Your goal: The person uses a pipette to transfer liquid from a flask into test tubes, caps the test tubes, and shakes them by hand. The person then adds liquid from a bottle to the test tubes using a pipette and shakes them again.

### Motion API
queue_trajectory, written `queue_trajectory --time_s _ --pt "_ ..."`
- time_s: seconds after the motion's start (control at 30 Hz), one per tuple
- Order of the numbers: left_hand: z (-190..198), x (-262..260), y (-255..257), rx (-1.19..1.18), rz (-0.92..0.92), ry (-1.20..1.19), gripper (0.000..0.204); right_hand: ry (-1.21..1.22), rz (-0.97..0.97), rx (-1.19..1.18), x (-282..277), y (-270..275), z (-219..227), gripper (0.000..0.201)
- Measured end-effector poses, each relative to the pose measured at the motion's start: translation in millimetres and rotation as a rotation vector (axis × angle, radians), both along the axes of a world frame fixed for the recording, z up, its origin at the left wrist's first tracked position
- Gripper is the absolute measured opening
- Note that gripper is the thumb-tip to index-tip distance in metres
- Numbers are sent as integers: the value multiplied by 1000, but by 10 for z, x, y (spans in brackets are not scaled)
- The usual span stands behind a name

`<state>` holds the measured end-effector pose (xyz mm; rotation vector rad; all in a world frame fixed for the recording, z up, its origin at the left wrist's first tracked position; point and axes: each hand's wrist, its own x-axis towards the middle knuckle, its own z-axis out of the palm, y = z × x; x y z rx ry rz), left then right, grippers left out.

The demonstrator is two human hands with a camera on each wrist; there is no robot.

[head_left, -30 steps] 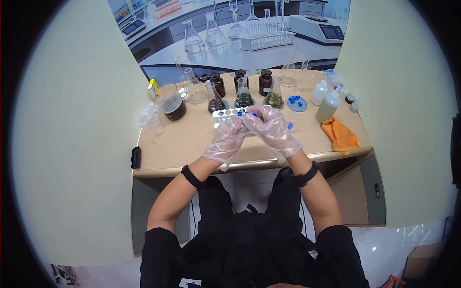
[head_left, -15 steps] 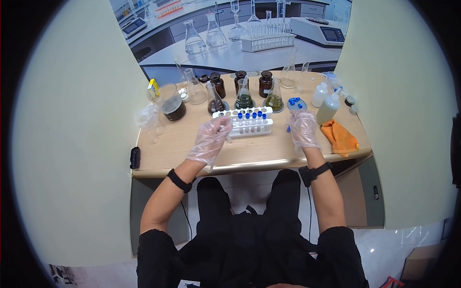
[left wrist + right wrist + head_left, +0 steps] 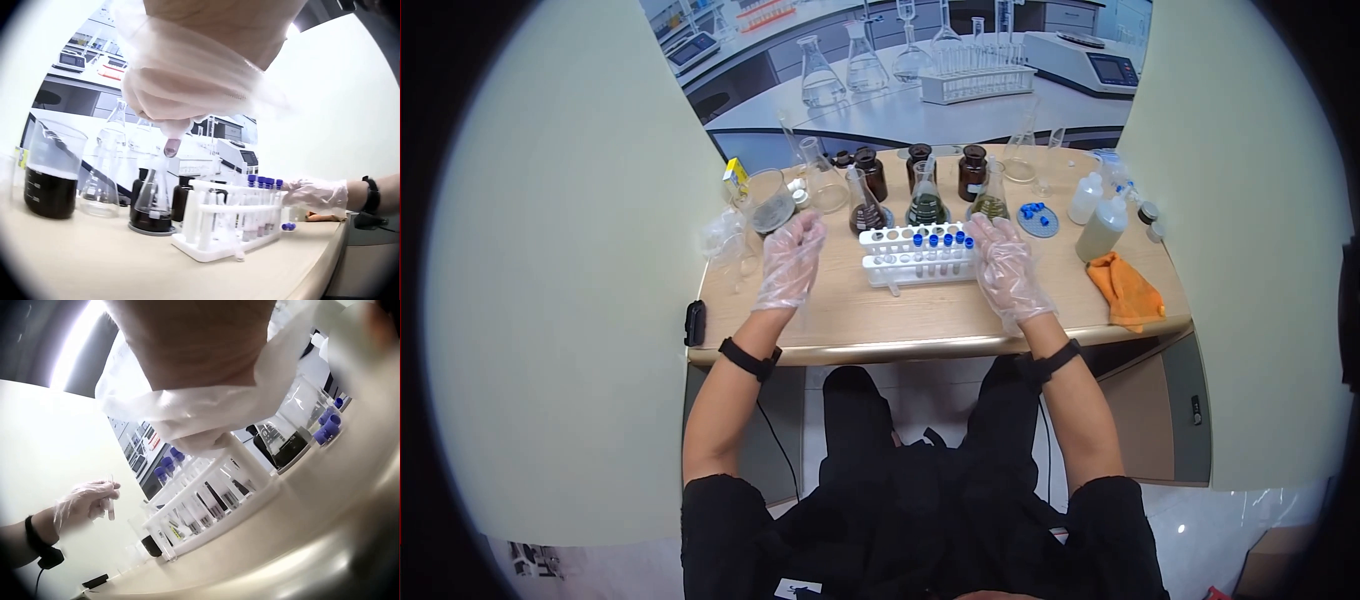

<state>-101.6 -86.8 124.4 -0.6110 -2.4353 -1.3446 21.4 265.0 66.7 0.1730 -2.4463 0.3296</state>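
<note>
My gloved left hand (image 3: 792,262) is raised left of the rack and pinches a test tube (image 3: 111,507). Some pinkish liquid shows in the tube's lower end in the left wrist view. My gloved right hand (image 3: 1006,270) is at the right end of the white test tube rack (image 3: 880,272), fingertips by the blue caps. I cannot tell whether its fingers grip anything. Several test tubes with blue caps (image 3: 933,240) stand in the rack's right half. At its front left a clear tube end (image 3: 238,251) juts out slantwise.
Behind the rack stand flasks of dark (image 3: 867,217), green (image 3: 926,208) and yellowish liquid (image 3: 991,205), with brown bottles (image 3: 973,170) behind. A beaker (image 3: 51,187) is at left. Loose blue caps (image 3: 1034,212), a squat bottle (image 3: 1103,228) and an orange cloth (image 3: 1127,290) lie to the right.
Both hands were together over the rack, then parted. My left hand has carried the tube left, away from the rack; my right hand went toward the blue caps' dish and came back to the rack's right end.
</note>
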Motion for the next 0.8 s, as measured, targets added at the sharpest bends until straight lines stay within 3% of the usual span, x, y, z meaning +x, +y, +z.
queue_trajectory --time_s 0.1,0.17,0.23,0.3,0.33,0.4,0.53,0.6,0.73,0.8 --pt "66 -322 -248 55 21 74 30 -48 -14 16 70 -63 96 55" --pt "239 -459 -405 -320 241 132 29 -61 -33 20 82 -117 132 56" --pt "257 -736 -594 -317 193 269 30 -98 -45 11 102 -137 155 59" --pt "339 -968 -683 -667 426 176 29 -101 -39 -7 103 -137 160 61" --pt "343 -1044 -701 -670 425 177 29 -105 -34 -22 106 -141 152 62" --pt "325 -1196 -742 -926 538 251 29 -114 -38 -25 90 -143 131 63" --pt "142 -1571 -840 -977 554 306 26 -113 -60 -32 55 -143 78 63" --pt "294 -1406 -773 -1237 417 339 27 -102 -50 -46 42 -132 69 63" --pt "127 -1644 -802 -1135 546 303 26 -79 -51 -60 46 -146 62 62" --pt "199 -1591 -835 -1423 354 420 23 -83 -42 -62 41 -145 80 62"
